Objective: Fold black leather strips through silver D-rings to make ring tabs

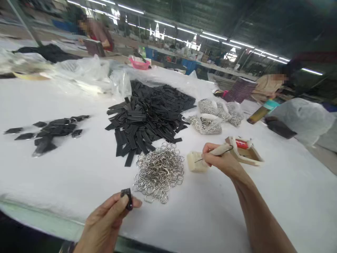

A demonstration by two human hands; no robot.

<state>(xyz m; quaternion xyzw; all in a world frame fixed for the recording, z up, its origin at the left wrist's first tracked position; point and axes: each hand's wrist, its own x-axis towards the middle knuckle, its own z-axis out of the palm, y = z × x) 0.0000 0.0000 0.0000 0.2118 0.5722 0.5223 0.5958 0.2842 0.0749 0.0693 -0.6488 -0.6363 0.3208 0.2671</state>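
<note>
Near the front edge of the table, my left hand (106, 216) pinches a small folded black strap piece (126, 197) between thumb and fingers. My right hand (223, 163) is closed around a pale-handled tool (220, 150). Its thin dark tip reaches over a cream-coloured block or small container (196, 163), though contact is hard to judge. Between my hands lies a heap of metal D-rings (159, 172). Behind it spreads a big pile of flat black strap strips (152, 114). Several folded black pieces (56, 128), some showing metal rings, lie at the left.
A small wooden box (247, 158) with a red item stands right of the block. Clear bags of metal rings (210, 124) sit behind it. Plastic sheeting (89, 73) covers the back left; a bottle (263, 110) lies back right. Two people work farther off.
</note>
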